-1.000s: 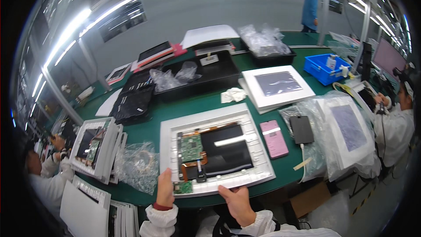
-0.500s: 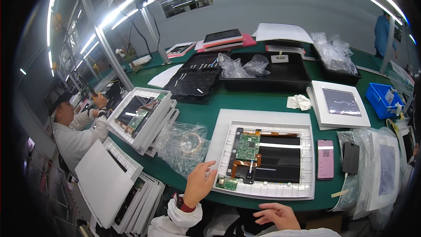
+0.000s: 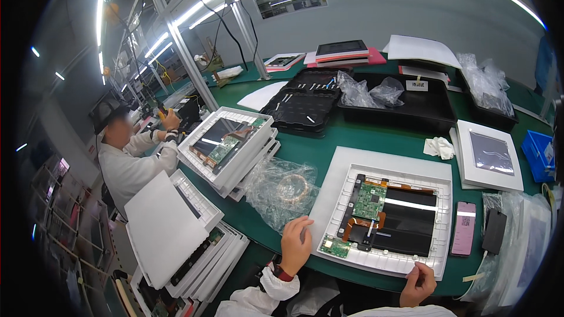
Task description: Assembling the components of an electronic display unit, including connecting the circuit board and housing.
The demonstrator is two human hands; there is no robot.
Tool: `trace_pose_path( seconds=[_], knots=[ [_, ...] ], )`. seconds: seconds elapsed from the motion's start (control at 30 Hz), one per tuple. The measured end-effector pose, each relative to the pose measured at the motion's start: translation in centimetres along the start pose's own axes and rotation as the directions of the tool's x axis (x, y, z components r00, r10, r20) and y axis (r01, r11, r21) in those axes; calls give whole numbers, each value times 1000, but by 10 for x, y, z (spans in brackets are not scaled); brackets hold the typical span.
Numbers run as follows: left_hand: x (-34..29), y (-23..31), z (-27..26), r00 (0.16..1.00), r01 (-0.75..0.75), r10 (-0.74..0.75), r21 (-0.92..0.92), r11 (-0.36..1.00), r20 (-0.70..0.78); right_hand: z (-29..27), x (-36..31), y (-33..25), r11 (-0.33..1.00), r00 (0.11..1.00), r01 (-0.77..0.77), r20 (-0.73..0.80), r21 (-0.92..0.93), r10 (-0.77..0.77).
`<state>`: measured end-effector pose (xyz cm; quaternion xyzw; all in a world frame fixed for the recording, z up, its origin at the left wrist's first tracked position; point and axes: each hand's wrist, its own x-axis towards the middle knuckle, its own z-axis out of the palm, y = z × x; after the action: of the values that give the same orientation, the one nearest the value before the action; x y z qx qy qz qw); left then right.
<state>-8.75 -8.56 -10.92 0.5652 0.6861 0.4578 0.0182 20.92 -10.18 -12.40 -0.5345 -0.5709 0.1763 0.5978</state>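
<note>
Compared with half a second before, the right hand (image 3: 418, 285) has come up to the near edge of the white-framed panel (image 3: 405, 223), while the whole view has turned left. Its thumb and forefinger are bent close together at this edge; whether they have hold of it, one cannot tell. The left hand (image 3: 295, 246) is partly open, fingers loosely bent and nothing seen in them, just beside the panel's near left corner.

From the left fingers the panel lies to the right; from the right fingers it lies beyond, and the right hand is nearer. Its longer side seems to run left to right, upon a white foam sheet (image 3: 352, 155). A phone (image 3: 464, 229) limits the space on the right, a clear plastic bag (image 3: 264, 191) on the left. Farther are a stack of white frames (image 3: 252, 158), a co-worker (image 3: 138, 164) and a black tray (image 3: 399, 120).
</note>
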Motion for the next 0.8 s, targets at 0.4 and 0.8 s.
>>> trace_pose_path(
  seconds=[0.4,0.8],
  knots=[
    [-9,22,-42,971,18,-70,-219,976,-230,-3,-2,2,997,999,13,-44,79,-10],
    [-262,-155,-18,561,748,-761,593,298,-325,-3,-3,0,984,987,98,-145,152,-75]
  ],
)
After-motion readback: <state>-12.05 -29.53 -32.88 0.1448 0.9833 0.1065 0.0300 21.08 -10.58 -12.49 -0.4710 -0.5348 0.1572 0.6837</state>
